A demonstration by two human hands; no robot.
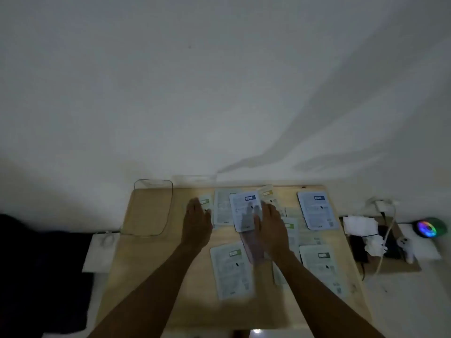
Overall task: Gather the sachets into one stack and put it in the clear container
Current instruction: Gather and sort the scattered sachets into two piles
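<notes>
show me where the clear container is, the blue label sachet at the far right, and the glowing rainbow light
clear container (170,206): head view, right wall.
blue label sachet (317,211): head view, middle of face.
rainbow light (426,228): head view, glowing ring.

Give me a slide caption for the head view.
Both hands, left hand and right hand, reach over scattered sachets on the wooden table; clear container sits empty.

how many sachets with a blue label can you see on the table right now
2 clearly. One blue-label sachet lies at the far middle under the right hand; the other lies at the table's far right corner. Overlapped sachets may hide more.
</notes>
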